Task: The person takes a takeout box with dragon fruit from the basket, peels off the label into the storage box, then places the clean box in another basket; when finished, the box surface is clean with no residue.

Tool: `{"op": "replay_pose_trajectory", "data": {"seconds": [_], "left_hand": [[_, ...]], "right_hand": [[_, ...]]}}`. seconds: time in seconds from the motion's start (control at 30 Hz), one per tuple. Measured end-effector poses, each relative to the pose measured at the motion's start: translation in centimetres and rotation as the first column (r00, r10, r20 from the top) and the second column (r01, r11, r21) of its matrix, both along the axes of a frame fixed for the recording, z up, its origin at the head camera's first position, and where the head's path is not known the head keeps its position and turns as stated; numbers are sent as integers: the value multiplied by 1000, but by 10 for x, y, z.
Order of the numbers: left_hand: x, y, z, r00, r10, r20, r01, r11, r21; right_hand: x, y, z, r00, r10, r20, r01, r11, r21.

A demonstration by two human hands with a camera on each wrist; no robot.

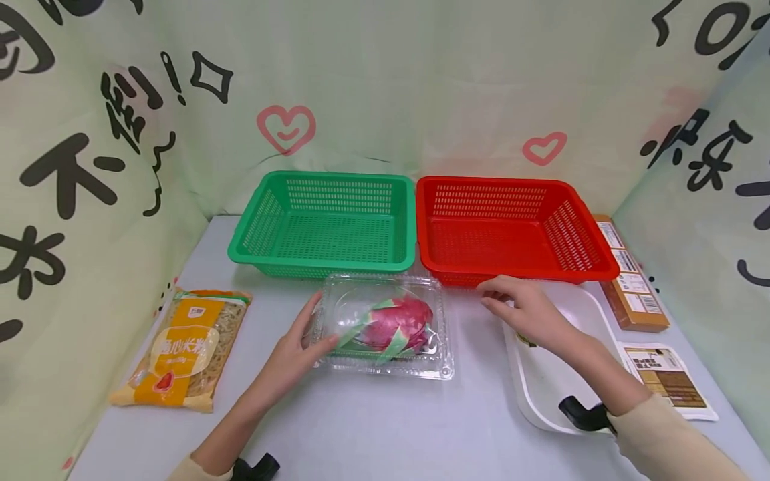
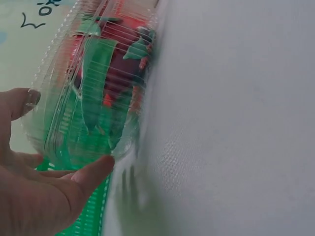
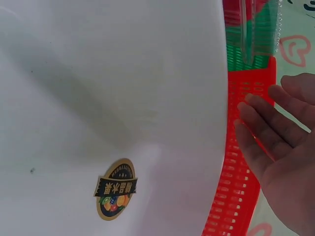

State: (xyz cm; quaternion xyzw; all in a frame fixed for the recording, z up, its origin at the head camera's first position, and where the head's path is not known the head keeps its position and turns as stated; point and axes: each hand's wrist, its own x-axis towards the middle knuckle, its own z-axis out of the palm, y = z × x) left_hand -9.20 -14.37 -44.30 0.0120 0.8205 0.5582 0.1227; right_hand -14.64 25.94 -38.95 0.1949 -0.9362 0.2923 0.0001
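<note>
A clear plastic clamshell box [image 1: 339, 307] sits on the table in front of the baskets, and a pink dragon fruit [image 1: 404, 324] with green scales shows through its lid. My left hand [image 1: 295, 351] holds the box's left end. In the left wrist view the thumb and fingers of that hand [image 2: 47, 196] straddle the end of the box. My right hand [image 1: 529, 315] is off to the right of the box, above the far left part of a white tray [image 1: 556, 391]. Its fingers are loosely bent with nothing between them, as the right wrist view shows.
A green basket [image 1: 337, 264] and a red basket [image 1: 517, 272] stand side by side at the back. On the left lies a yellow food bag [image 1: 186, 347]. A brown carton [image 1: 637, 294] and a flat labelled pack [image 1: 670, 377] lie right of the tray, which bears a fruit sticker [image 3: 116, 189].
</note>
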Motion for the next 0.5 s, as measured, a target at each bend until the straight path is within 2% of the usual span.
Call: {"op": "replay_pose_trajectory", "data": {"seconds": [0.27, 0.5], "left_hand": [[5, -5, 0, 989, -15, 149, -12, 984, 180], [3, -1, -3, 983, -39, 181, -22, 945, 326]], "right_hand": [[-2, -4, -7, 999, 5, 50, -4, 999, -36], [-1, -2, -9, 997, -7, 77, 11, 999, -51]]}}
